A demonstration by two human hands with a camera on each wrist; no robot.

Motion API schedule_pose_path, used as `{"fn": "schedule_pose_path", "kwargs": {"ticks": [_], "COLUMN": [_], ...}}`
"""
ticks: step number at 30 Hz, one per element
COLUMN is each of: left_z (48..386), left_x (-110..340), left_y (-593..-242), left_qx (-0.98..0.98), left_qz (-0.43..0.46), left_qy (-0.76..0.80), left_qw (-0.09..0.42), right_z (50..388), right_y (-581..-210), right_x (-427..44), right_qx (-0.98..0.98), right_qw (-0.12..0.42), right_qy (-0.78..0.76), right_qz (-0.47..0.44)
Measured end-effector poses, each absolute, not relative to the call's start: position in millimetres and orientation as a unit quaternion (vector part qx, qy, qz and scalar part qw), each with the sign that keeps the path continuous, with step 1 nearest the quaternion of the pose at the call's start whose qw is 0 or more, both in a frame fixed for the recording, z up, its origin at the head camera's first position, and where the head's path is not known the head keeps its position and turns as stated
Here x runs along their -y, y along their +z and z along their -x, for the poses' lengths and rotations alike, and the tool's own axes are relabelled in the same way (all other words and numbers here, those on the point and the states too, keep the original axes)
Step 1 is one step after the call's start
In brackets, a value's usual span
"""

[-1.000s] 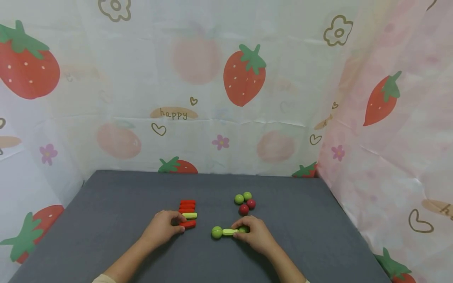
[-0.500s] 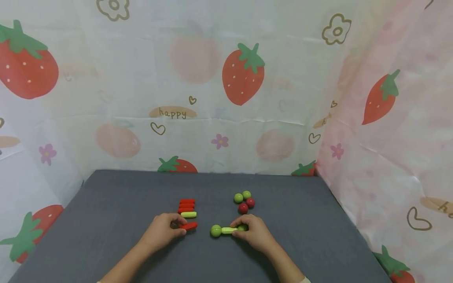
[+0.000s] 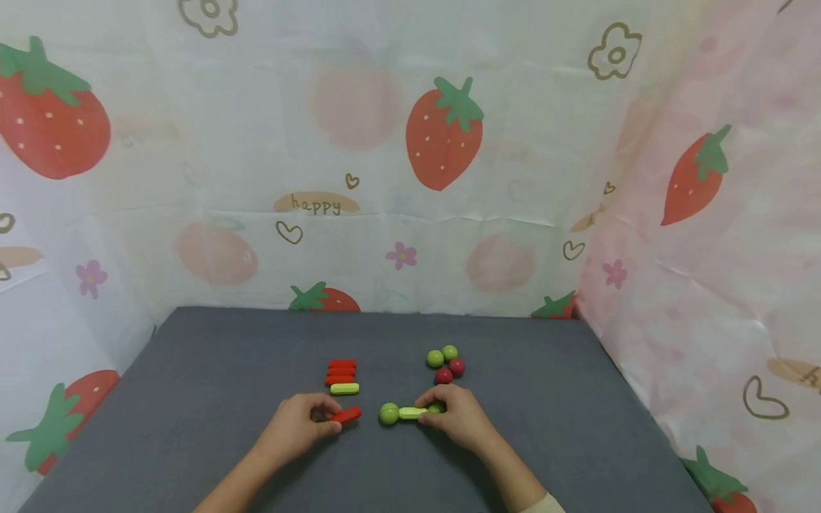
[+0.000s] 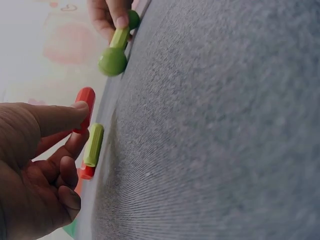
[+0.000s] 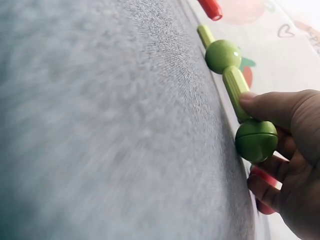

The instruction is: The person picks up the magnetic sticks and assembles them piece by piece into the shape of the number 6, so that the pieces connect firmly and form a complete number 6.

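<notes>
My left hand [image 3: 296,426] pinches a short red rod [image 3: 349,415] between thumb and fingers; in the left wrist view the ridged red rod [image 4: 89,96] points up past the thumb tip. My right hand [image 3: 460,419] grips a yellow-green rod [image 3: 408,413] that has a green ball at each end. The left ball [image 3: 388,414] shows fully, while fingers partly cover the right ball [image 3: 436,407] in the head view. That right ball [image 5: 256,141] is plain in the right wrist view, with thumb on the rod. A gap separates the red rod's tip from the left ball.
Behind my left hand lies a loose yellow-green rod [image 3: 344,389], with three red rods [image 3: 341,371] lined up beyond it. Two green balls [image 3: 435,358] and two red balls [image 3: 444,375] cluster behind my right hand. Everything is on a dark grey tabletop [image 3: 513,370] before a strawberry-print curtain [image 3: 359,263].
The left hand has drawn the red rod away from the row, toward me and slightly right, and its tip has tilted up. The right hand keeps its grip on the ball-ended rod, nearly still.
</notes>
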State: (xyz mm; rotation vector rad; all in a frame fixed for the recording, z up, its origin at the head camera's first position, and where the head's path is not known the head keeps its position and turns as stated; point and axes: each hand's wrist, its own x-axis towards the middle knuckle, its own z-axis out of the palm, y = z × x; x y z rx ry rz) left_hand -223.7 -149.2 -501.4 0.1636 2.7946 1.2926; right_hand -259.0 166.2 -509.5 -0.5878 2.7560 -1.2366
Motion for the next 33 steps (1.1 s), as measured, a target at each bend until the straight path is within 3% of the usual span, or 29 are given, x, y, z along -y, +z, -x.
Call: {"fn": "schedule_pose_path", "kwargs": {"ticks": [15, 26, 33], "left_z": [218, 218, 218], "left_x": [135, 128, 127], "left_y": [-507, -514, -512], "left_qx": [-0.900, -0.904, -0.906], "left_qz": [-0.054, -0.059, -0.053], "left_qy": [0.428, 0.423, 0.419], "left_qw": [0.055, 0.018, 0.019], "right_z": [267, 266, 267], "right_y": [-514, -512, -513], "right_x": [-154, -148, -146], "right_qx": [-0.899, -0.900, -0.900], "right_qw": [0.021, 0.031, 0.031], "right_qy": [-0.395, -0.393, -0.394], "right_qz": [0.189, 0.184, 0.181]}}
